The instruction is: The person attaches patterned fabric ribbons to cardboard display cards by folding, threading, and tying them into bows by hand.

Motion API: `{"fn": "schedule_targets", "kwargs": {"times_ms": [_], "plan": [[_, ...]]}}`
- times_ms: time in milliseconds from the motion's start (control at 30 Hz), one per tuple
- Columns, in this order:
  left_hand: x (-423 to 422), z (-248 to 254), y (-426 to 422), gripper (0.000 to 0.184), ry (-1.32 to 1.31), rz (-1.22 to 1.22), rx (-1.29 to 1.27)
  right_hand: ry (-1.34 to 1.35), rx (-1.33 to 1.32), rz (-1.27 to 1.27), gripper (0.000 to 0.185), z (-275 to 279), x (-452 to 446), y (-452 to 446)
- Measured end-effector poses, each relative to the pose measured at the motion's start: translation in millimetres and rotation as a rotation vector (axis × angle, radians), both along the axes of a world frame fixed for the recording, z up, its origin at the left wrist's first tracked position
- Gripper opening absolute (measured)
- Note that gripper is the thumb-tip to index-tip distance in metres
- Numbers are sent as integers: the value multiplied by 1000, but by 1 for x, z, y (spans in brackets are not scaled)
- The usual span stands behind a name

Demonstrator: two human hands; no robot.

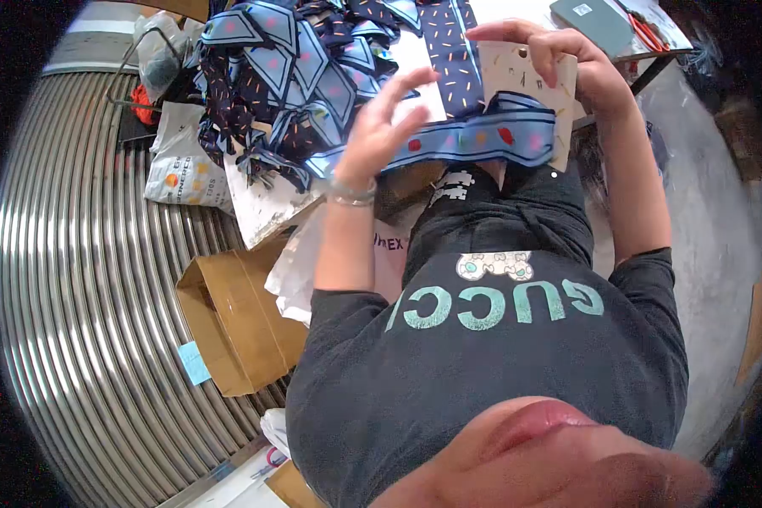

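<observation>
Ribbon (449,142) crosses the gap between left fingers (398,87) and card's (501,72) left edge.

Blk fabric tee (491,364): lg green caps "GUCCI", upside down in view, final I partly lost at edge.
White/grey plastic sack (182,157): creased print beside orange round logo (172,179), approx "ONERC", rest n/legible.
Pale thin plastic bag (391,267): dk caps ending "EX", start unclear.
Cream flat card (505,68): sm. blk marks, can't read.
Grey-green rect. pad (597,30): white label (582,10), print too sm.
</observation>
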State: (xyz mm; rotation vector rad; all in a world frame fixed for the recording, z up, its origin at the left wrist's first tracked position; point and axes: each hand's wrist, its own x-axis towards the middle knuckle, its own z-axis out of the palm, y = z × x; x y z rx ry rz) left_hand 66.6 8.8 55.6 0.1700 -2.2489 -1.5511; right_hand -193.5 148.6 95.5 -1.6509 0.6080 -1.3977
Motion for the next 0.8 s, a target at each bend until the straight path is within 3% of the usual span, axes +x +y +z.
{"fn": "schedule_targets", "kwargs": {"times_ms": [100, 167, 200, 267, 367, 433, 467, 567, 633, 700, 733, 800], "plan": [[-37, -20, 20, 59, -50, -222, 385, 196, -56, 50, 9, 22, -6, -1], [-53, -15, 31, 54, -33, -317, 403, 291, -134, 31, 14, 33, -4, 4], [-55, -10, 32, 40, -114, -240, 411, 322, -209, 4, 10, 33, -9, 4], [-57, -2, 31, 34, -143, -194, 389, 493, -285, 1, 10, 45, -17, 9], [-62, 13, 34, 23, -27, -102, 374, 593, -148, -126, 32, 64, -7, 27], [-65, 17, 19, 22, -24, -33, 88, 544, -345, -508, 36, 58, -5, 24], [-65, 22, 19, 18, 103, 62, 99, 347, -306, -658, 29, 53, -7, 24], [-55, 59, 1, 15, 317, 295, -277, -57, -179, -893, 15, 34, -27, 22], [-48, 91, -1, 15, 429, 336, -301, -224, -34, -805, 30, 3, -33, 17], [-42, 127, 0, 14, 457, 326, -457, -97, 76, -645, 39, -7, 1, 5], [-37, 148, -1, 24, 414, 334, -627, -181, 94, -550, 42, -20, 14, -7], [-38, 183, 6, 24, 443, 356, -858, -196, 169, -423, 40, -18, 39, -16]]}}
